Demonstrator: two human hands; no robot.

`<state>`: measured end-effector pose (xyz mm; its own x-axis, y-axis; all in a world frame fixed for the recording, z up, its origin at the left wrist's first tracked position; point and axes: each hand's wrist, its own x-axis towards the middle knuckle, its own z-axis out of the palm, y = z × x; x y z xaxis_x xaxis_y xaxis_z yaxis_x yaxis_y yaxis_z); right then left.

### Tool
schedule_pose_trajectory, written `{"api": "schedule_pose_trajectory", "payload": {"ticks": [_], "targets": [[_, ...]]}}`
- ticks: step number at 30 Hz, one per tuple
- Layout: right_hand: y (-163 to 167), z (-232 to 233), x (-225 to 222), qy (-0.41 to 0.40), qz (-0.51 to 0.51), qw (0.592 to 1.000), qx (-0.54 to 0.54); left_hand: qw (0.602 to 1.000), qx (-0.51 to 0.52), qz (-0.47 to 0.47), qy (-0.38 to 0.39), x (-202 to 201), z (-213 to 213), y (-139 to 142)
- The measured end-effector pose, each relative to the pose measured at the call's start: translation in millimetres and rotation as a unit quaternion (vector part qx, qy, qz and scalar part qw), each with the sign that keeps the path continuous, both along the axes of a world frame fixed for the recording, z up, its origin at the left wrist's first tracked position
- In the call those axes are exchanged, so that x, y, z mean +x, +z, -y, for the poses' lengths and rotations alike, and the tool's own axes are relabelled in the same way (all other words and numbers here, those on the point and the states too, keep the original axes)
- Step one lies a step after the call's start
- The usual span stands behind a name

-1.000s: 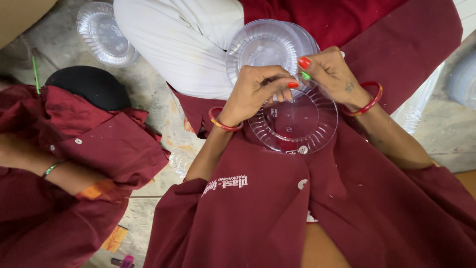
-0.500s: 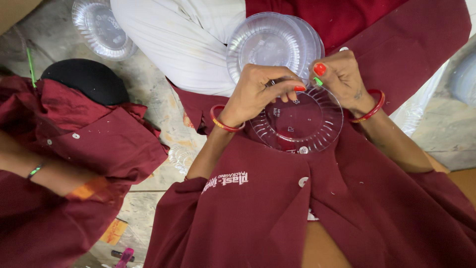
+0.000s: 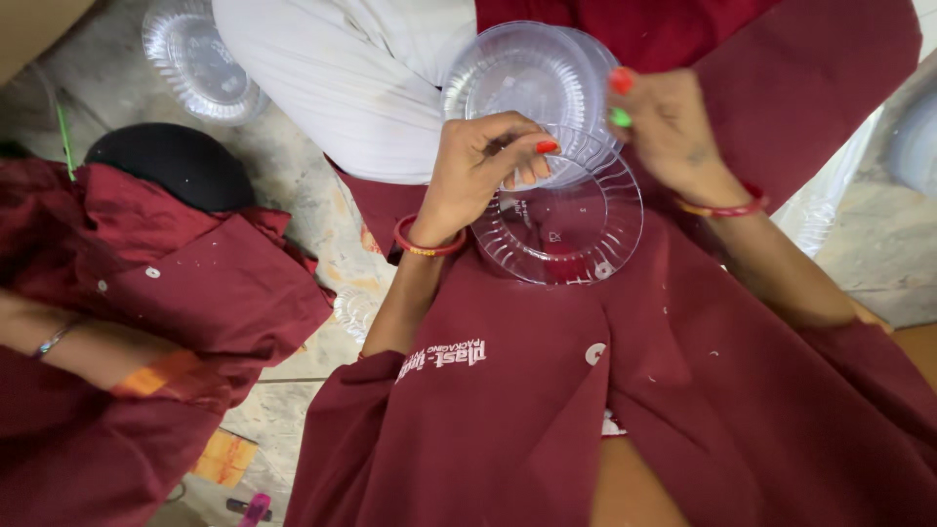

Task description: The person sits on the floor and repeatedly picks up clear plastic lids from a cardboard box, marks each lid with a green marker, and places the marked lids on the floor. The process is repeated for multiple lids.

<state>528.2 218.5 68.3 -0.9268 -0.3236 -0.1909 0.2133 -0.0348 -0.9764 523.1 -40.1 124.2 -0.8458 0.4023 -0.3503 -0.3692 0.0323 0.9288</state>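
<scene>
My left hand (image 3: 473, 171) pinches the near rim of a stack of clear plastic plates (image 3: 527, 83) held up over my lap. On the stack's right edge my right hand (image 3: 673, 127), with red and green painted nails, grips the rim. Just below the stack lies another clear plastic plate (image 3: 576, 239), flat on my maroon coat (image 3: 508, 410) and partly hidden by my left fingers. Both wrists carry red bangles.
A co-worker in a maroon coat (image 3: 185, 283) sits at the left, one forearm with a bracelet (image 3: 54, 340) showing. More clear plates (image 3: 195, 63) lie on the stone floor at top left, beside a black round object (image 3: 166, 161). White cloth (image 3: 342, 88) lies ahead.
Both my hands have risen away from the flat plate on my lap, and the clear stack they hold now sits higher above it. The co-worker's arm has shifted lower.
</scene>
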Motion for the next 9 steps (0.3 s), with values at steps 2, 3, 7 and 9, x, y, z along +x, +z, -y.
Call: {"api": "schedule_pose_trajectory", "payload": {"ticks": [2, 3, 7, 9], "targets": [[1, 19, -8, 0.012, 0.033, 0.999, -0.015, 1.000, -0.001, -0.004, 0.005, 2, -1, 3], [3, 23, -11, 0.029, 0.013, 1.000, 0.004, 1.000, -0.004, -0.001, 0.008, 1, -1, 3], [16, 32, -15, 0.073, -0.019, 0.996, 0.039, 1.000, -0.008, 0.003, 0.012, 6, 3, 3], [21, 30, -16, 0.077, -0.016, 0.996, 0.043, 1.000, 0.000, 0.011, 0.008, 7, 3, 0]]}}
